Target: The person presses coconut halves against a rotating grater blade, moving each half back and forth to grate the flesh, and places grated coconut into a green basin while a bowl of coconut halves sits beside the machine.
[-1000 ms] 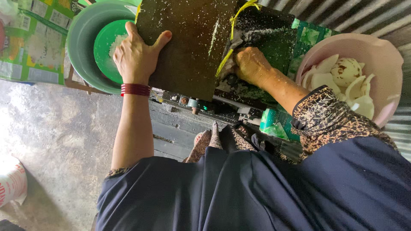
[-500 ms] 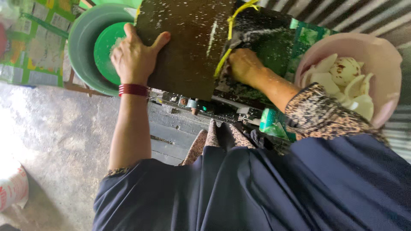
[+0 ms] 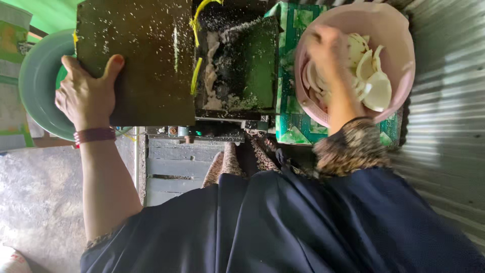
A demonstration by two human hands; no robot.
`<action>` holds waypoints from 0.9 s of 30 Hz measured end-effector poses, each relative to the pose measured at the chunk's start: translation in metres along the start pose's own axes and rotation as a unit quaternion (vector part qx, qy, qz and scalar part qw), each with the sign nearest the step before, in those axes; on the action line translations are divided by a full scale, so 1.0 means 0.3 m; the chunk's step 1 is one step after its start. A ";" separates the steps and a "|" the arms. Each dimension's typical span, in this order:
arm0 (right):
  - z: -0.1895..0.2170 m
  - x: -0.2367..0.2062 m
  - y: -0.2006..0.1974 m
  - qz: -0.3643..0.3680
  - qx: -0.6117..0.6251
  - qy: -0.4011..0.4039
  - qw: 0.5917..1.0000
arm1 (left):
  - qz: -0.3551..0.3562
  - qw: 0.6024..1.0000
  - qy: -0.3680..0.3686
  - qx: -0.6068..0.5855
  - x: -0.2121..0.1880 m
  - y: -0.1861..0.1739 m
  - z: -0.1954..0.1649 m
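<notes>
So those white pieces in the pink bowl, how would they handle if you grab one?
The white pieces look like curved, thick-walled shells, so probably stiff, not floppy. Their cut faces seem smooth and moist, so perhaps a little slippery. They lie loosely heaped in the pink bowl, so lifting one with the right hand may shift its neighbours.

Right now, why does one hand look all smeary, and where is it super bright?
In the head view, the right hand is motion-blurred over the pink bowl; the left hand on the dark board stays sharp; daylight glares on the corrugated metal wall.
</notes>
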State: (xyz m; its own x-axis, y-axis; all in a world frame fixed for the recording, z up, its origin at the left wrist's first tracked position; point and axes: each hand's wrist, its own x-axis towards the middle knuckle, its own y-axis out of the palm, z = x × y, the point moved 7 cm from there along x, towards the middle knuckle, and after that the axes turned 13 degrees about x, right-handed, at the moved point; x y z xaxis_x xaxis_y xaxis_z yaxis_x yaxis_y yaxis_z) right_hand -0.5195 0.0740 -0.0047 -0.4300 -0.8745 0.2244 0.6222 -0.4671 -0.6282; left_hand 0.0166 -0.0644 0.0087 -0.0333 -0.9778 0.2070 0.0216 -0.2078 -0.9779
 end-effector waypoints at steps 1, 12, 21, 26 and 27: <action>-0.111 -0.018 -0.028 0.053 -0.111 0.125 0.984 | -0.006 1.000 0.006 -0.002 -0.003 -0.001 0.000; -0.348 -0.119 -0.031 0.190 -0.087 0.278 0.937 | -0.026 0.999 -0.024 -0.005 -0.020 -0.052 -0.030; -0.125 -0.058 -0.238 0.123 0.619 0.182 0.754 | -0.035 0.998 -0.035 -0.042 -0.021 -0.081 -0.054; 0.228 -0.003 0.123 0.318 0.431 -0.016 0.845 | -0.018 0.997 -0.039 -0.059 -0.019 -0.088 -0.054; 0.277 -0.002 0.225 0.329 0.425 -0.019 0.843 | -0.013 0.997 -0.039 -0.064 -0.022 -0.089 -0.053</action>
State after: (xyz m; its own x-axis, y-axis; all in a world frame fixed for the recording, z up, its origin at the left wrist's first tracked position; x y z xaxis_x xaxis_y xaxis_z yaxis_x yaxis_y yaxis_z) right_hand -0.4230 0.0322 0.0148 0.2026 -0.9768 0.0691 0.9689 0.2102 0.1309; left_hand 0.0002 -0.0519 0.0329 0.0452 -0.9724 0.2289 -0.1063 -0.2325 -0.9668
